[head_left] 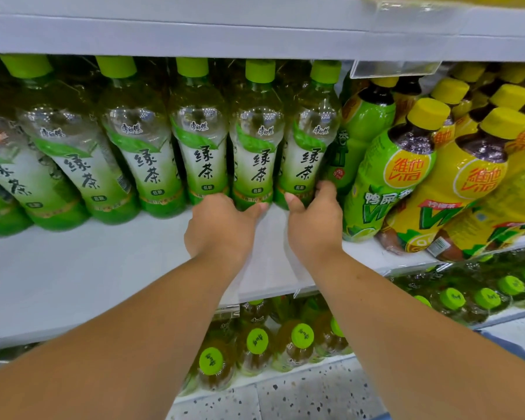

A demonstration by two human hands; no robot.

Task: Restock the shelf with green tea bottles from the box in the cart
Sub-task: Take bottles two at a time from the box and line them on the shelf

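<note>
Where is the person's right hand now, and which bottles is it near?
In the head view, the right hand is right of centre on the white shelf, at the base of the rightmost green tea bottle, beside the lime-green bottle.

Light was bright and even, glinting off the bottle shoulders (pixel 199 113); edges bowed outward (wide-angle lens), corners slightly soft.

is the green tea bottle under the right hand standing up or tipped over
Standing upright. The clear green-capped green tea bottle has its base on the white shelf and cap on top, with the right hand at its base.
</note>
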